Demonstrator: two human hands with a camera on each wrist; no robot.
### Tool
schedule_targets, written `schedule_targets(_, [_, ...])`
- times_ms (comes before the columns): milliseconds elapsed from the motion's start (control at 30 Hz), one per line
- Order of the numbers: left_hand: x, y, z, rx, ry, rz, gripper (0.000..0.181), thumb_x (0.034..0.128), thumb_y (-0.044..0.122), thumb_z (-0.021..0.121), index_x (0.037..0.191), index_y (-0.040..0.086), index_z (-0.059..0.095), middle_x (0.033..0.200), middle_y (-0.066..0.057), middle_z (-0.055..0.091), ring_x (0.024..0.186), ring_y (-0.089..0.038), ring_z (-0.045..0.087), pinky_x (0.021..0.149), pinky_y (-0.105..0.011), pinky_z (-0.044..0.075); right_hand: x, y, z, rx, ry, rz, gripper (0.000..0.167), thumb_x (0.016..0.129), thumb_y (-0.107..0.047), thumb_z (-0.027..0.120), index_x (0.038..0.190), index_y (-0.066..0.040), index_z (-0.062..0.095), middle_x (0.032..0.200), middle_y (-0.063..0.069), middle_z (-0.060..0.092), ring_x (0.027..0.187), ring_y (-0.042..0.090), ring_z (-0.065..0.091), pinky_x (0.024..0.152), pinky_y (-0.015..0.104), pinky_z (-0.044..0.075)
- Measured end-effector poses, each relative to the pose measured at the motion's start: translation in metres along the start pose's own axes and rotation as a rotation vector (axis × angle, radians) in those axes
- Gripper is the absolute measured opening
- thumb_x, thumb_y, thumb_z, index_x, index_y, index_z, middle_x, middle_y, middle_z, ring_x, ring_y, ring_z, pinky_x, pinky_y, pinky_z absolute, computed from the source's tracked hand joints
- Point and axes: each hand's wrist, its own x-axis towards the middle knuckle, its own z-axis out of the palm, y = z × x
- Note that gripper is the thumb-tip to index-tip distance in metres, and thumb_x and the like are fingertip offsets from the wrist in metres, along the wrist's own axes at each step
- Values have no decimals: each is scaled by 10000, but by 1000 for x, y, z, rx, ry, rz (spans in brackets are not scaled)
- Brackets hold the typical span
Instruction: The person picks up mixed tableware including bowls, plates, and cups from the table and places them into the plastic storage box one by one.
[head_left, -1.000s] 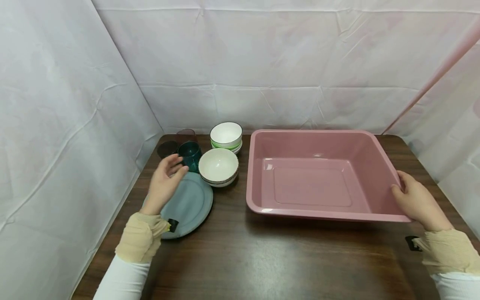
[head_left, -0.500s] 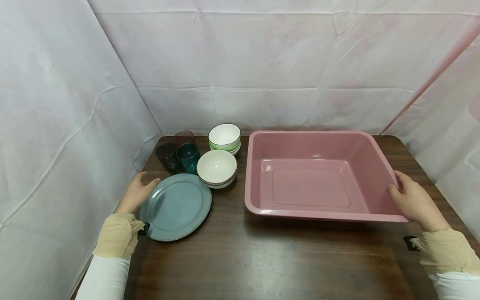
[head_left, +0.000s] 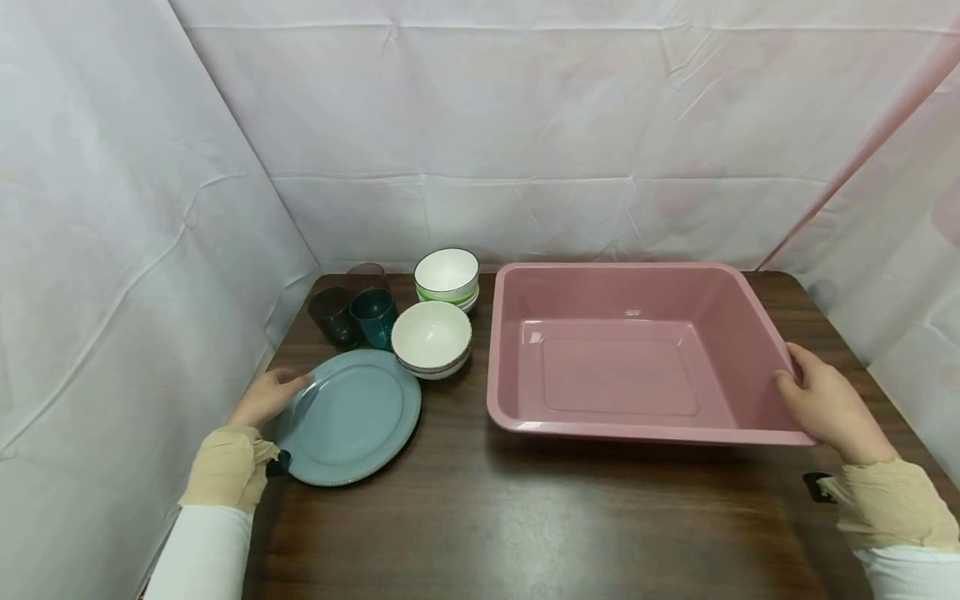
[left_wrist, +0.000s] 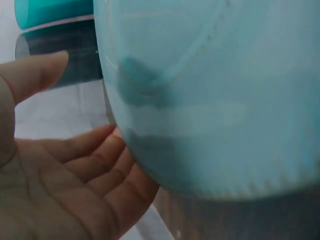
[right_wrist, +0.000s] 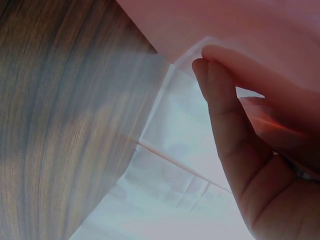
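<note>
A round blue-grey plate (head_left: 348,417) lies on the left of the table. My left hand (head_left: 264,398) is at its left edge; in the left wrist view the fingertips (left_wrist: 116,134) meet the plate's rim from beneath or beside it, while the thumb (left_wrist: 47,72) stands apart from it. On the right, my right hand (head_left: 832,404) grips the right rim of a large pink basin (head_left: 615,375), thumb on the inside and fingers outside. The basin's near edge looks raised off the table, with a shadow beneath. Nothing is in the basin.
Behind the plate stand a dark cup (head_left: 330,321), a teal cup (head_left: 375,312) and a reddish clear cup (head_left: 367,275). Beside them are stacked cream bowls (head_left: 433,337) and white-and-green bowls (head_left: 447,275). White cloth (head_left: 525,108) hangs behind the wooden table (head_left: 450,517).
My left hand has moved from above the plate, near the cups, leftward and down to the plate's left edge. The right hand keeps its hold on the basin.
</note>
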Motion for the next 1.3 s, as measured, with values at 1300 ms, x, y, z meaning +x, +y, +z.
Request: schedule_targets(1300, [-30,5,-20,-62,10,124,440,1043,241,414,1261,-141,389,1069,-274,566,849,-171,599,686,-286,504,-8,-3,2,25,0,-2,541,998,-131,421,1414,185,278,1176,447,488,927,488,556,732,568,414])
